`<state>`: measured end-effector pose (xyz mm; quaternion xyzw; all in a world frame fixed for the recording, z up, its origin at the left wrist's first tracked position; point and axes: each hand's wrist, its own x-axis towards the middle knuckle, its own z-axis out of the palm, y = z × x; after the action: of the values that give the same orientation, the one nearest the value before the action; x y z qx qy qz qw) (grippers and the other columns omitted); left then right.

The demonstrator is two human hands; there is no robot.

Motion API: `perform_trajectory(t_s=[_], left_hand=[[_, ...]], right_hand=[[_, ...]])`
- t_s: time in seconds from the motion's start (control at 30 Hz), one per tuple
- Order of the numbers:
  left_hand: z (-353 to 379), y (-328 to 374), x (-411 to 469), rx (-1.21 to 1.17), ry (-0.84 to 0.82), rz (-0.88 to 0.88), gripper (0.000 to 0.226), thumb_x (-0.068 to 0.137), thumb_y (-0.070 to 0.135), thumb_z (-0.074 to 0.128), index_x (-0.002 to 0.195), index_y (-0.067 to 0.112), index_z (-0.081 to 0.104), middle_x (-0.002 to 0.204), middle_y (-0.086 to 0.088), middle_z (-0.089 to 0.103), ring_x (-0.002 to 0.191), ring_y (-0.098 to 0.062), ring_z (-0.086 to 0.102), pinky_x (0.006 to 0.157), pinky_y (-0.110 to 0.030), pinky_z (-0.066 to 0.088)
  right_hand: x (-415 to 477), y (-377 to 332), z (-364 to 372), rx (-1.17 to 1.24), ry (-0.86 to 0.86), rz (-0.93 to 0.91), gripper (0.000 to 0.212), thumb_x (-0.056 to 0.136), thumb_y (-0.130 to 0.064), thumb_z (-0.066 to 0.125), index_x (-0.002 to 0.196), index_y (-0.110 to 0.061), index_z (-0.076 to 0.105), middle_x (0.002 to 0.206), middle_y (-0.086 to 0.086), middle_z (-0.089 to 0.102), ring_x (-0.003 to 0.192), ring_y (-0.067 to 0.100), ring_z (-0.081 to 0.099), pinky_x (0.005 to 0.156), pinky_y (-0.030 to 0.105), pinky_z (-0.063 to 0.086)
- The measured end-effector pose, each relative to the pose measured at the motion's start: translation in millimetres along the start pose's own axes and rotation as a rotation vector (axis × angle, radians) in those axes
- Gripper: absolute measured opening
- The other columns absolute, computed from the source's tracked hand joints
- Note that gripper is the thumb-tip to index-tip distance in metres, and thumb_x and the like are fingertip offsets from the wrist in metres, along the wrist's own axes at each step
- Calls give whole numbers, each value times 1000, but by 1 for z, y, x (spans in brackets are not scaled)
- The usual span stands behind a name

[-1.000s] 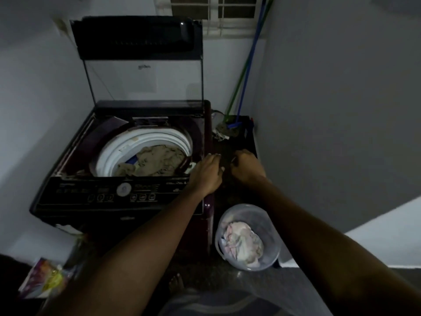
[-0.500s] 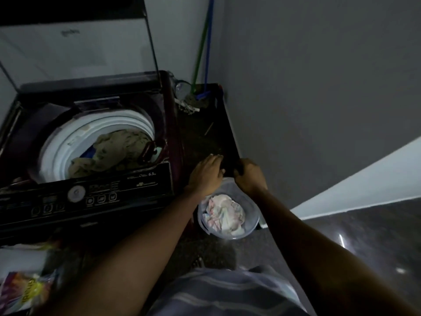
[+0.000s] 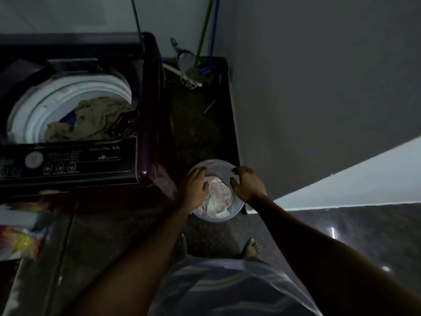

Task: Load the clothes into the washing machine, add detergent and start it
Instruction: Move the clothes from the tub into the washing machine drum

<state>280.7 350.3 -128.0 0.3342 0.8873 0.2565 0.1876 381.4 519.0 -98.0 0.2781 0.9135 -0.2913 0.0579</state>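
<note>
Our arms are bare, with no sleeves showing, down to our left hand (image 3: 193, 187) and right hand (image 3: 248, 184). We wear a grey garment with pale stripes (image 3: 227, 288). Our feet (image 3: 250, 247) are bare too.

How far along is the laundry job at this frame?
Partly loaded. Done: the washer's lid is up and a tan garment lies in the drum. In hand: left hand and right hand reach into the bucket over the pale clothes, nothing lifted yet. Left: moving that load, adding detergent, closing up and starting at the panel.

washing machine (image 3: 75, 156) cut off left, colourful packet (image 3: 19, 244) blurred (perhaps detergent)
</note>
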Motion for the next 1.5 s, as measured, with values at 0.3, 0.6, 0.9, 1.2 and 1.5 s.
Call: perform_trajectory(t_s=[0.3,0.6,0.9,1.2,1.5], left_hand=[[83,-39,13,-55,29,-113,51,88,21,52,134,-2,55,134,-22,58,124,-38,56,101,-47,47],[265,-187,88,108,-75,-66,50,87,10,68,134,-3,55,133,-23,59,125,-39,55,104,-44,44],[381,-283,165,188,-203,-119,64,95,44,39,143,2,45,144,-18,49,133,-33,47,109,-39,37],[393,-306,182,217,-340,-245,54,100,21,48,151,11,32,152,-13,38,139,-30,38,114,-38,31],[284,-206,136,-183,-237,-236,62,95,23,59,152,17,35,159,-7,32,146,-23,30,117,-39,29]], right_hand=[[29,62,62,60,-65,6,37,94,-24,55,128,-11,57,128,9,60,119,26,54,94,31,43],[130,184,264,40,-93,81,34,95,-24,53,126,-12,59,130,10,57,121,27,52,99,32,40],[248,264,443,-131,-336,-60,67,88,-22,59,149,-27,31,147,13,37,132,34,39,105,43,39],[259,270,459,93,-106,-156,31,91,-29,54,108,-5,65,111,16,64,106,36,58,89,40,43],[193,176,293,334,-55,-172,6,88,-10,58,84,-7,59,81,9,65,80,30,62,69,32,43]])
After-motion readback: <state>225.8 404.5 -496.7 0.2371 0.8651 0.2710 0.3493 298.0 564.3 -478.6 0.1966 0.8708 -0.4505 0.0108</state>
